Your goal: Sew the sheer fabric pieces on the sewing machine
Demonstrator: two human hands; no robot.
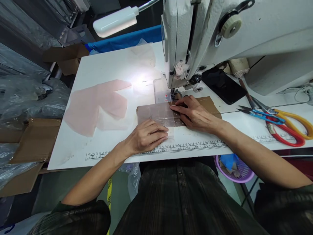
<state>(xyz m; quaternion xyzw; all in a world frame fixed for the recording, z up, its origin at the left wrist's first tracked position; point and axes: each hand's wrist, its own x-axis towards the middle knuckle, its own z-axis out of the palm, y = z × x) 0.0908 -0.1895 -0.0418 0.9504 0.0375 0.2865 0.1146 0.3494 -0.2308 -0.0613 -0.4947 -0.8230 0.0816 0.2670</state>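
Note:
A sheer pale fabric piece (153, 111) lies over a brown cardboard strip (207, 103) in front of the sewing machine's presser foot (175, 94). My left hand (148, 135) rests palm down on the near edge of the fabric, its fingers stretched close together and its thumb hidden. My right hand (193, 114) is over the cardboard, just in front of the presser foot. Its fingertips close on the fabric's upper right edge. To the left, sheer pink cut pieces (85, 106) lie spread on the white table (70, 153).
A white lamp (114, 22) lights the table beside the sewing machine head (177, 42). On the right are a black phone (223, 85), blue snips (265, 116) and scissors with red and yellow handles (288, 135). A purple basket (246, 178) stands below; cardboard boxes (39, 137) are at left.

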